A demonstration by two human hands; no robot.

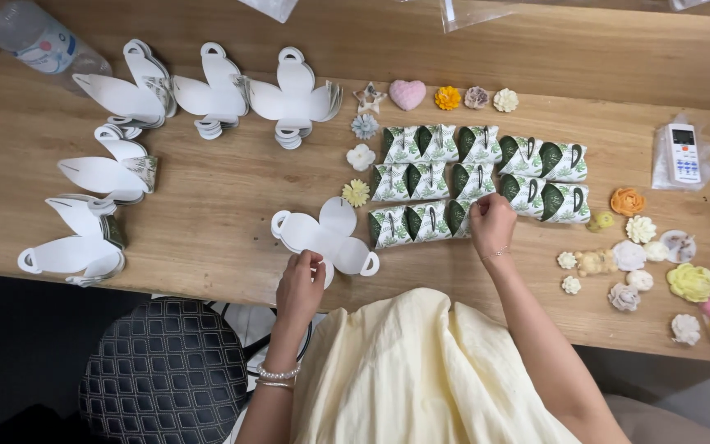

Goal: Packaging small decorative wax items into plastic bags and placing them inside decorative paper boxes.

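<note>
Near the bench's front edge, the left hand [300, 284] pinches a flat white box blank [326, 237]; the right hand's [492, 222] fingers grip a folded leaf-print box [460, 217]. Best press it snug against its row, keeping neighbours undisturbed.

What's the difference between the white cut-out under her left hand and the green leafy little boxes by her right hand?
The white cut-out lies flat and unfolded; the green leaf-print boxes are folded up into closed pouches. The cut-out shows its plain white side; the boxes show a leaf pattern. The cut-out lies alone under the left hand; the boxes sit in rows, the right hand touching the front row. Both have looped handle tabs and lie on the wooden table.
</note>
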